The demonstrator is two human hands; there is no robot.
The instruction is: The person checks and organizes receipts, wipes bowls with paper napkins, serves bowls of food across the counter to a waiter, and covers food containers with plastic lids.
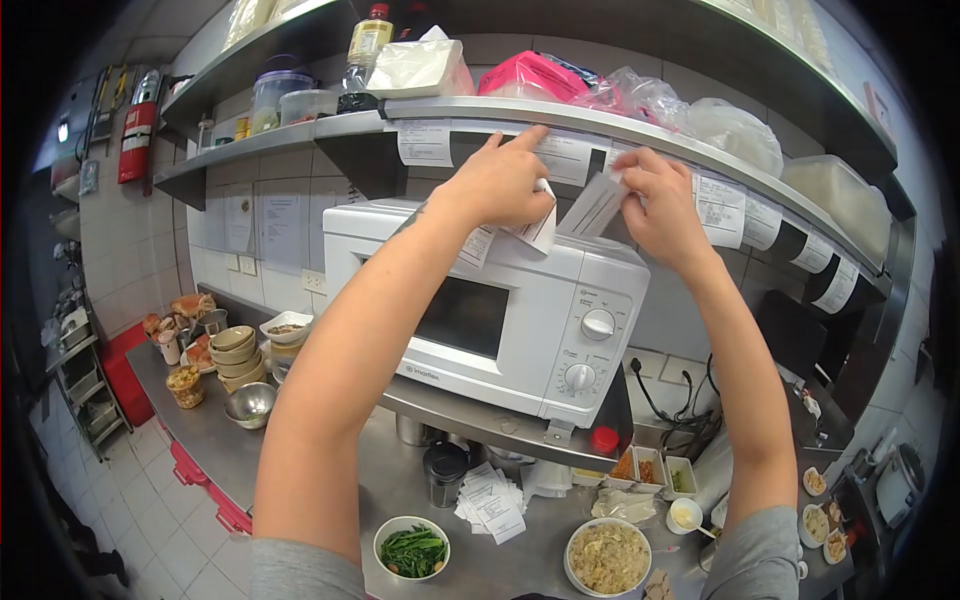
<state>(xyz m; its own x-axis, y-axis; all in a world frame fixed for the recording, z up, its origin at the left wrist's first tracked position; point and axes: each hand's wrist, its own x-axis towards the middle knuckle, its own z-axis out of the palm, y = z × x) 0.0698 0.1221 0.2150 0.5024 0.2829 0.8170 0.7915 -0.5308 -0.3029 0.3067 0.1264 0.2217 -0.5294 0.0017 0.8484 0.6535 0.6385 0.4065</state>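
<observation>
Both my arms reach up to the shelf edge [460, 108], where paper slips hang in a row. My left hand [500, 180] has its index finger raised against the edge, while its other fingers curl round a folded white slip [537, 228]. Pinched in my right hand [662, 205] is a tilted printed slip [594, 205]. Between the hands another slip [565, 158] hangs from the edge. More slips hang at the left [424, 143] and at the right [720, 210]. The white microwave [570, 290] stands just below my hands.
Below lie a bowl of greens [412, 548], a bowl of rice [607, 558] and a pile of paper slips [490, 503]. Stacked bowls [235, 350] stand at the left. Bags, a bottle [368, 50] and tubs rest on the shelf. Black cables [685, 405] hang right of the microwave.
</observation>
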